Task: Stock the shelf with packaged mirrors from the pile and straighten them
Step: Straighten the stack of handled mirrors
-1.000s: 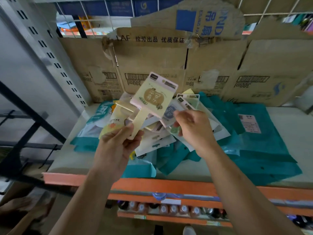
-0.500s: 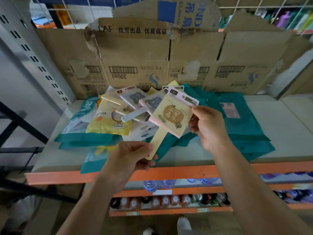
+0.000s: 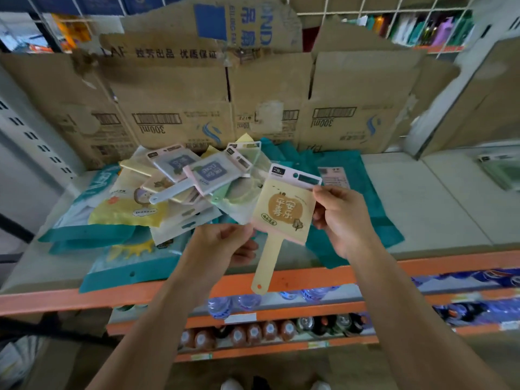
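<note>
The pale yellow square hand mirror in clear packaging [image 3: 284, 212] is held over the front edge of the grey shelf [image 3: 439, 204], beside the pile of packaged mirrors [image 3: 197, 178]. It is pinched at both sides by the left hand [image 3: 222, 243] and the right hand [image 3: 340, 220]. It should be laid flat, handle frontward.

Mirror pack [image 3: 284, 212] is showing cream-yellow face, tan blotch, pink border; bags [image 3: 380, 229] are showing teal; shelf edge [image 3: 56, 301] orange.

Head-worn, close, downward over shelf [image 3: 422, 198]
</note>
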